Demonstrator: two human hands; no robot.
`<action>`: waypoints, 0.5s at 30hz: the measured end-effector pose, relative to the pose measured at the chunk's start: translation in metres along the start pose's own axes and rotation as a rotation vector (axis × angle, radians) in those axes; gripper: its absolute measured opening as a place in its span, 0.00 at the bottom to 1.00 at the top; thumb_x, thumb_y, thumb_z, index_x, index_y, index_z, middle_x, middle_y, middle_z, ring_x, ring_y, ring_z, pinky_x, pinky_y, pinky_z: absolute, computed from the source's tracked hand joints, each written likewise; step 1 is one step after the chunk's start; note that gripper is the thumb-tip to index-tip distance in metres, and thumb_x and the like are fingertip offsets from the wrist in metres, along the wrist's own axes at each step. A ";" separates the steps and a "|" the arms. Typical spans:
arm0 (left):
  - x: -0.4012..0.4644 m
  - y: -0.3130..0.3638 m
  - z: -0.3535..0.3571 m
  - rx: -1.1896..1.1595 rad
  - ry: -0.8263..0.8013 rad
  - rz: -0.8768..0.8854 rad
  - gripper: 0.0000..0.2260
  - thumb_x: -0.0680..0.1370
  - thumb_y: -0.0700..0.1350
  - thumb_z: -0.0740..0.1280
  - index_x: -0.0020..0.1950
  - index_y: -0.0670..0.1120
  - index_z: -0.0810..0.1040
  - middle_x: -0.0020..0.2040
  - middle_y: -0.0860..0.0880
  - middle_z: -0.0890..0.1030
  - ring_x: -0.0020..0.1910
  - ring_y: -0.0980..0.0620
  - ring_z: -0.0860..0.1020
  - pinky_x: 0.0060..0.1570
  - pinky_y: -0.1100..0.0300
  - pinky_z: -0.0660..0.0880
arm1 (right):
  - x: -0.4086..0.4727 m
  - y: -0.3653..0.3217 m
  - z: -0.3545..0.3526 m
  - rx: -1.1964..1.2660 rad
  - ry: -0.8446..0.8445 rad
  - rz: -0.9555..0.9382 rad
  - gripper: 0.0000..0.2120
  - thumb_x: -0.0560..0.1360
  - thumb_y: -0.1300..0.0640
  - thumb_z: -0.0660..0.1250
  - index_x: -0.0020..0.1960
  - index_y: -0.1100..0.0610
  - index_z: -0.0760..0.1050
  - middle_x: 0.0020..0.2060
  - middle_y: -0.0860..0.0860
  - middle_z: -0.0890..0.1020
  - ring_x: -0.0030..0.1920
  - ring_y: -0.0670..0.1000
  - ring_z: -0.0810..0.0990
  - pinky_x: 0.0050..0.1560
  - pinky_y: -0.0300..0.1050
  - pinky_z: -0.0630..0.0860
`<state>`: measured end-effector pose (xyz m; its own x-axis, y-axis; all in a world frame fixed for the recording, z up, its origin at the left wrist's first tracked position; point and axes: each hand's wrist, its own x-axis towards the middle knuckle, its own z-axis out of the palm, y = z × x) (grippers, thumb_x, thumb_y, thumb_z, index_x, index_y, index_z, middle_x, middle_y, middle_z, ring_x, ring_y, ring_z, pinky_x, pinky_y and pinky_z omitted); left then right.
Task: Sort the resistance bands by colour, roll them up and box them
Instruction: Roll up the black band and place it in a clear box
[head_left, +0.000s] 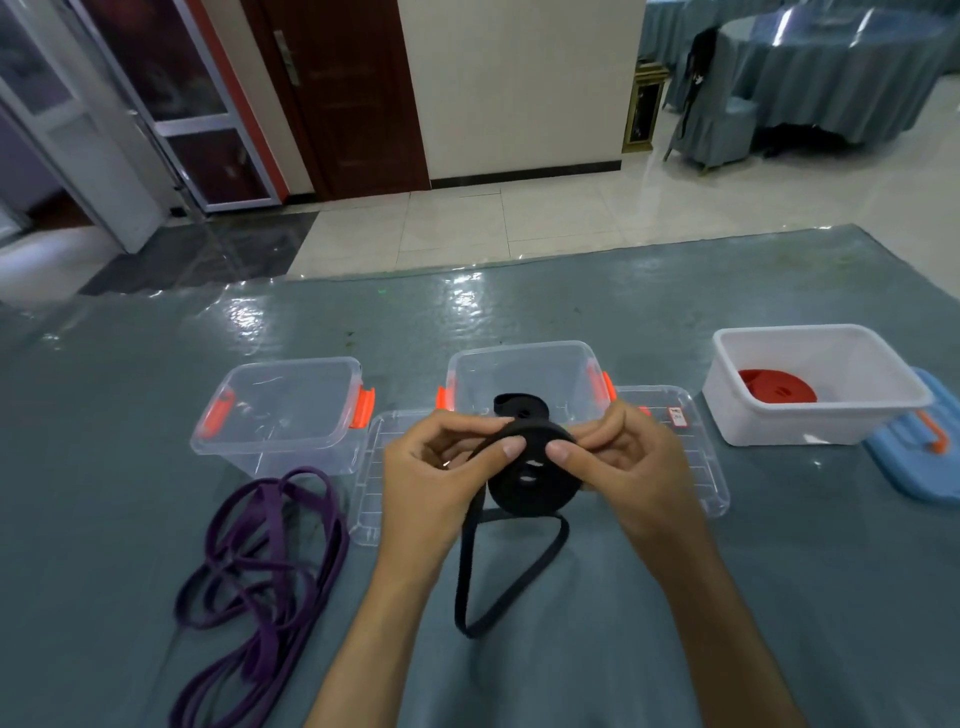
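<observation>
Both hands meet at the middle of the view over a black resistance band (535, 475), most of it wound into a flat roll held on edge above the tabletop (623, 597). The left hand (436, 483) pinches the roll's upper left rim, thumb on the near face and curled fingers behind it. The right hand (623, 467) pinches the upper right rim the same way, thumb tip on the near face beside the left thumb. The unrolled tail of the band hangs from the roll's left side and lies in a loose loop on the grey-blue tabletop between the forearms.

Just behind the hands stands a clear box with orange latches (524, 374), and a second black roll (519, 408) shows in it. Two clear lids (701, 467) lie flat under and beside the hands. To the left stands another clear box (283, 410), and in front of it a heap of loose purple bands (265, 571) sprawls on the tabletop. Well to the right, a white box (815, 387) holds a rolled red band (776, 387), with a blue lid (919, 457) lying just beside it
</observation>
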<state>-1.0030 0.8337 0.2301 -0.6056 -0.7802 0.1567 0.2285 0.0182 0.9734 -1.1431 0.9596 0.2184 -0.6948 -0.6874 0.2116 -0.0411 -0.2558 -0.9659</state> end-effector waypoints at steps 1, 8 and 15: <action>0.004 -0.002 0.000 0.004 -0.017 -0.004 0.09 0.70 0.36 0.81 0.47 0.45 0.87 0.49 0.43 0.89 0.51 0.45 0.88 0.50 0.61 0.83 | 0.003 0.001 0.000 -0.017 0.035 -0.024 0.12 0.68 0.57 0.81 0.39 0.49 0.78 0.42 0.54 0.89 0.44 0.53 0.90 0.44 0.40 0.84; 0.038 -0.019 -0.010 0.193 -0.157 -0.021 0.17 0.70 0.38 0.83 0.53 0.53 0.87 0.51 0.48 0.89 0.49 0.47 0.88 0.51 0.57 0.84 | 0.029 0.014 -0.011 -0.026 -0.062 0.048 0.10 0.71 0.55 0.80 0.49 0.50 0.82 0.47 0.54 0.89 0.47 0.55 0.89 0.45 0.46 0.86; 0.057 -0.045 0.007 0.149 -0.180 -0.014 0.13 0.72 0.46 0.81 0.56 0.52 0.86 0.53 0.48 0.89 0.54 0.48 0.87 0.56 0.58 0.83 | 0.055 0.032 -0.014 -0.071 0.057 -0.060 0.09 0.75 0.59 0.77 0.51 0.46 0.87 0.46 0.49 0.89 0.48 0.51 0.89 0.49 0.37 0.83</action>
<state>-1.0534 0.7931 0.1964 -0.7371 -0.6572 0.1573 0.1119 0.1108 0.9875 -1.1932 0.9231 0.1971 -0.7294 -0.6316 0.2627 -0.1335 -0.2452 -0.9602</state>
